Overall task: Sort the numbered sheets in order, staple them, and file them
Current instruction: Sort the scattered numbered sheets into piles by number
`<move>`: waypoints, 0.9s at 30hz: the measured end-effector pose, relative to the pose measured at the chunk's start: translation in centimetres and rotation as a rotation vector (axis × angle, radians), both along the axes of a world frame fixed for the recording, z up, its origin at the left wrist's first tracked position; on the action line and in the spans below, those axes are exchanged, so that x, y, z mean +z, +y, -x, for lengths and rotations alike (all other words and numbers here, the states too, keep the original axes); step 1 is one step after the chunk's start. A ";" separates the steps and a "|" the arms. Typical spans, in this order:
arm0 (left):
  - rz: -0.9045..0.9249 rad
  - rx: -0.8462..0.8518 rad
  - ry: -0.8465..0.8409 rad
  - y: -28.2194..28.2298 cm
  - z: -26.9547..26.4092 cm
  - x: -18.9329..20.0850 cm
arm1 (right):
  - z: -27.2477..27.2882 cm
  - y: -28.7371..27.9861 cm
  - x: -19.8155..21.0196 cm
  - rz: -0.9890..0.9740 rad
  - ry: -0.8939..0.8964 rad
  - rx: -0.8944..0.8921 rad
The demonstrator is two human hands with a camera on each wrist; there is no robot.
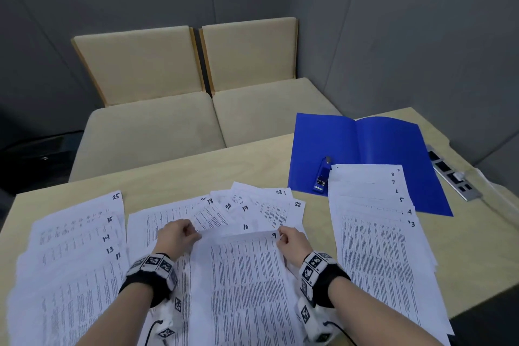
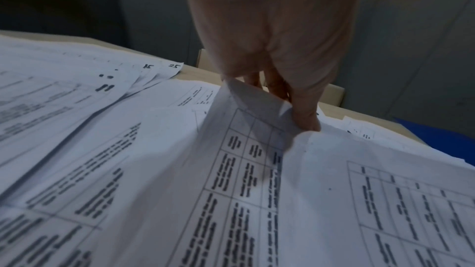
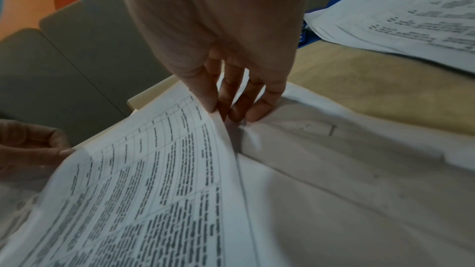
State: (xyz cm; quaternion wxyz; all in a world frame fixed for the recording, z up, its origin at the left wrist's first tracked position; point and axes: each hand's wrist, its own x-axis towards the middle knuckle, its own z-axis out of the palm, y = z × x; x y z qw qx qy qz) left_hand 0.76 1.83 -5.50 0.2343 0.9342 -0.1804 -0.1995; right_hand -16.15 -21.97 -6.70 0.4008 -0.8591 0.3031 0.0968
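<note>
A printed sheet numbered 9 (image 1: 247, 275) is lifted a little at its far edge above the middle pile. My left hand (image 1: 179, 234) pinches its top left corner (image 2: 295, 129), and my right hand (image 1: 289, 237) pinches its top right corner (image 3: 218, 113). Loose sheets numbered 16 to 23 (image 1: 261, 208) fan out behind it. A left stack (image 1: 75, 250) shows 25, 15, 14, 13 and 11. A right stack (image 1: 376, 233) steps from 3 up to 8. The blue stapler (image 1: 321, 175) lies on the open blue folder (image 1: 379, 149).
The wooden table (image 1: 196, 168) carries everything. A metal socket strip (image 1: 452, 174) sits at the table's right edge beyond the folder. Two beige cushioned seats (image 1: 196, 109) stand behind the table against grey walls.
</note>
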 end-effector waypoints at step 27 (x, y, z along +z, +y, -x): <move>-0.041 -0.210 -0.207 -0.4 4.9 0.2 | 1.6 -2.3 -0.3 -0.180 -0.087 0.044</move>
